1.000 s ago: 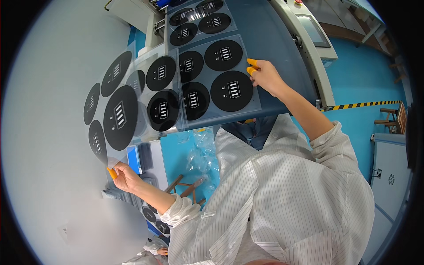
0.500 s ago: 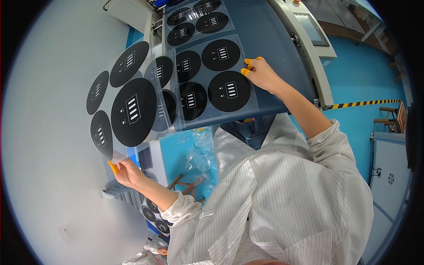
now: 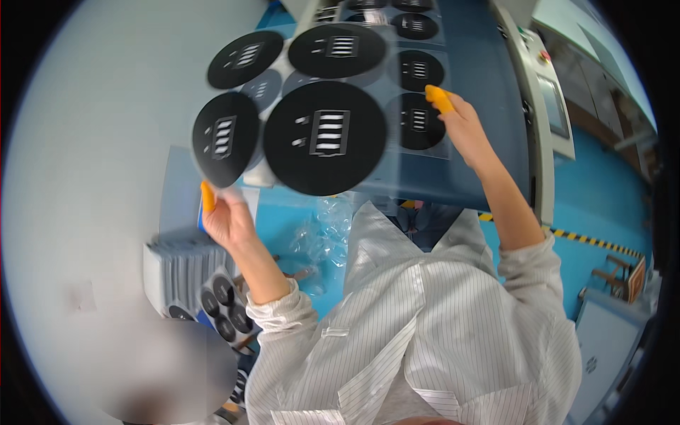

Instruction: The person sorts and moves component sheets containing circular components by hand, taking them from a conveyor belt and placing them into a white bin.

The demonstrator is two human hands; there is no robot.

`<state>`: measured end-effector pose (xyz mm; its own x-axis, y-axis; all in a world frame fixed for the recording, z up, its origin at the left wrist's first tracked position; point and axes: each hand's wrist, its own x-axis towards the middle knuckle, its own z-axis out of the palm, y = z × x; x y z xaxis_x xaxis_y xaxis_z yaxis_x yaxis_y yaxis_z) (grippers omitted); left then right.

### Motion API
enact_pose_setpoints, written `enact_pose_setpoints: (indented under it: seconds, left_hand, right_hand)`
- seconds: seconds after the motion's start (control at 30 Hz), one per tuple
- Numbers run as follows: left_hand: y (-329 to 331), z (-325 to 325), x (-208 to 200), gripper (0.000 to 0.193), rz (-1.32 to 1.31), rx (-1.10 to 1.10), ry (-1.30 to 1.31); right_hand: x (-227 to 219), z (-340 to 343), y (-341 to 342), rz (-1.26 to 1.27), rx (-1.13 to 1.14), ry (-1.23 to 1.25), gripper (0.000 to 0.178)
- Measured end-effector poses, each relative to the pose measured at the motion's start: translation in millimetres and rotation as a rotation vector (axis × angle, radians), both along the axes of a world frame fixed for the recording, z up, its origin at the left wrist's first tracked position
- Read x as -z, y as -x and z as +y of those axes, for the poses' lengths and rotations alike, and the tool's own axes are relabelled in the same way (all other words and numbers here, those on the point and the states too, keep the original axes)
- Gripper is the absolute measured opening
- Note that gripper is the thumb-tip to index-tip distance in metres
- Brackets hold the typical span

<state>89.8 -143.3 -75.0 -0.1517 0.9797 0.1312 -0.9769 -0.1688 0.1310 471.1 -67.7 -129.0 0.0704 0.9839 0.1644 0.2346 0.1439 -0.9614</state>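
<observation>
My left hand (image 3: 230,218), a yellow finger cot on one finger, pinches the lower left corner of a clear sheet bearing large black discs (image 3: 326,138) with white bar symbols. This sheet is raised and tilted, slightly blurred. Behind it, a second clear sheet with black discs (image 3: 423,122) lies on the dark blue conveyor belt (image 3: 482,142), partly hidden. My right hand (image 3: 460,124), also with yellow finger cots, is over that second sheet's right edge. Its fingers are bent and close together; what they hold, if anything, is hidden.
More disc sheets (image 3: 416,27) lie farther up the belt. A machine rail with a control screen (image 3: 554,106) runs along the right. To the lower left stand a stack of grey sheets (image 3: 177,273) and more disc sheets (image 3: 225,312). Crumpled clear plastic (image 3: 329,230) is on the blue floor.
My left hand has moved right and up, carrying the raised sheet further over the belt. The view has shifted. My right hand's fingers are closer together, over the lying sheet's edge.
</observation>
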Motion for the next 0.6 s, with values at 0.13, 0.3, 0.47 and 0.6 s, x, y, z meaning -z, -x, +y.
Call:
enact_pose_setpoints:
  seconds: [0.13,0.3,0.47,0.6]
  left_hand:
    - [-17.4,2.0,6.8,0.022,0.09,-0.088,0.026]
    - [-51.8,-2.1,12.7,0.018,0.439,-0.239,0.095]
    - [-56.0,-11.8,-0.2,0.019,0.765,-0.149,0.125]
    - [20.5,17.8,30.7,0.019,1.303,-0.585,0.391]
  right_hand:
    - [-50.5,-37.5,26.7,0.789,-0.323,0.095,0.033]
    - [-44.4,-44.1,16.9,0.821,-0.039,-0.013,0.032]
    - [-16.8,-39.0,-46.6,0.765,-0.193,-0.032,0.035]
    - [1.6,-47.0,-89.9,0.804,-0.037,-0.056,0.034]
